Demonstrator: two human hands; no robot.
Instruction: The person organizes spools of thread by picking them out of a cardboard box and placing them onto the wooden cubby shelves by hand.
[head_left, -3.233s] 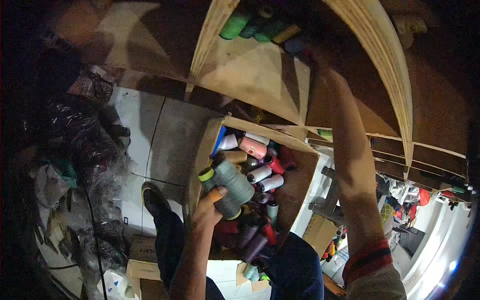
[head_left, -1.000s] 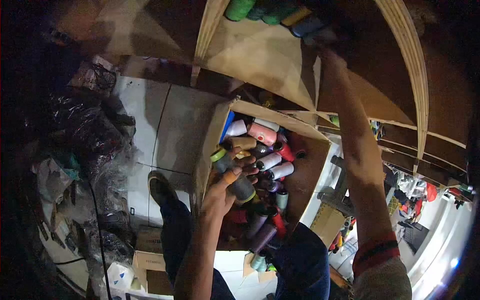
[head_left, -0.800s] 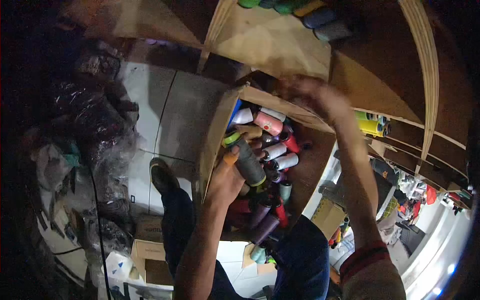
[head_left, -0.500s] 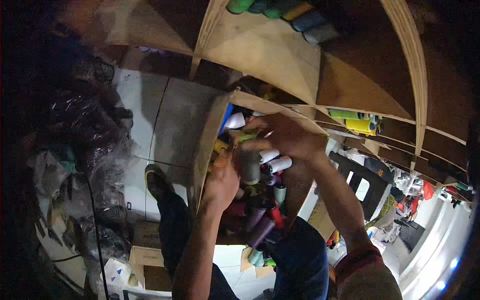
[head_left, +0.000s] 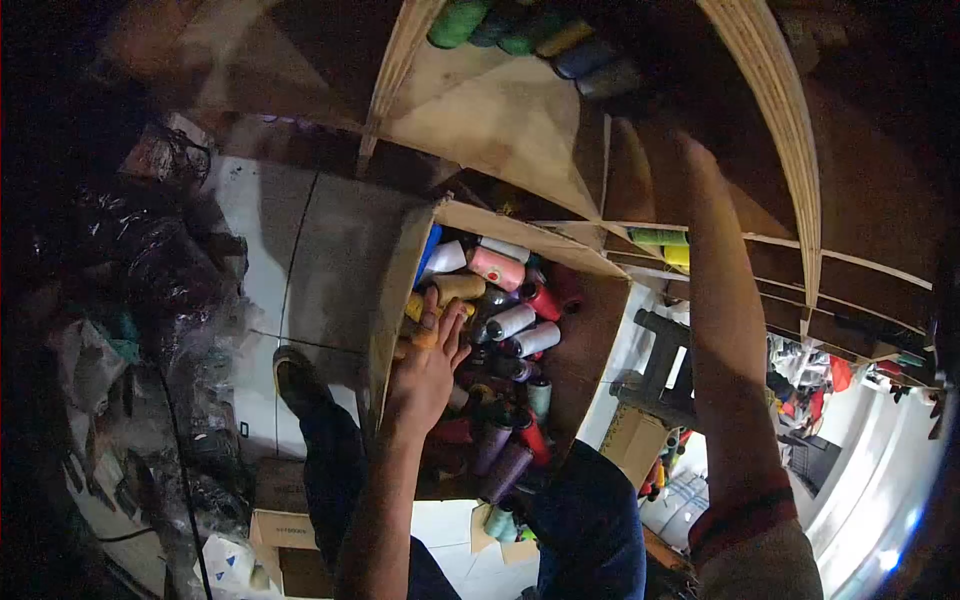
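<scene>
A cardboard box [head_left: 575, 243] full of thread spools stands between my legs. My left hand [head_left: 425, 360] is over its left side with fingers spread, touching or just above a yellow thread spool [head_left: 459, 288]. Near it lie a pink spool [head_left: 497, 269], a white spool [head_left: 511, 321], a red spool [head_left: 540, 301] and a purple spool [head_left: 507, 472]. My right arm stretches up to the wooden shelf [head_left: 520, 115]. There my right hand [head_left: 697, 158] is in deep shadow, its fingers hidden, so anything in it is not visible.
Green spools [head_left: 459, 22] and other dark ones line an upper shelf compartment. A green spool [head_left: 658, 237] sits lower, behind my right arm. Plastic-wrapped bundles [head_left: 160, 260] are heaped at left. An opened small carton [head_left: 290, 530] stands on the tiled floor [head_left: 330, 250].
My right hand has moved from the box up to the shelf. The dark grey-green spool that was between my hands no longer shows in the box. My left hand's fingers have spread.
</scene>
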